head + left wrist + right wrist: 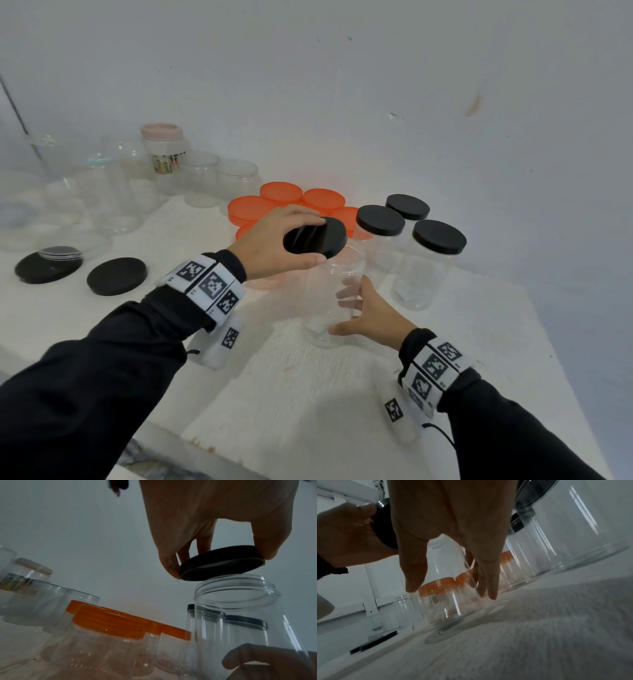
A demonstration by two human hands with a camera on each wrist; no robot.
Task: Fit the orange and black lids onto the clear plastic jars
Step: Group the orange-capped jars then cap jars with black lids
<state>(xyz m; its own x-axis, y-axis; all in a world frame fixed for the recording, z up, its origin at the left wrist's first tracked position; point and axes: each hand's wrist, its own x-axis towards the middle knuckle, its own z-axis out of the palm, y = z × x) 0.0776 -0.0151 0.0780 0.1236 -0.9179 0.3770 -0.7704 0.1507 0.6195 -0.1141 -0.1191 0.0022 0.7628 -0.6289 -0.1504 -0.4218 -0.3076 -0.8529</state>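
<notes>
My left hand (320,240) grips a black lid (329,236) by its rim, thumb in front and fingers behind. The lid is tilted just above the mouth of an open clear jar (325,298) that stands on the white table (342,394). In the left wrist view the lid (221,566) hovers over the jar's threaded neck (236,596) without sitting on it. My right hand (342,313) holds the jar low down, thumb near the base and fingers round the far side. From the right wrist, thumb and fingers (452,592) straddle the jar (447,605).
Several orange-lidded jars (281,193) stand just behind. Three black-lidded jars (438,236) are to the right. Open clear jars (202,178) and a pink-lidded one (161,132) crowd the back left. Two loose black lids (116,275) lie at the left.
</notes>
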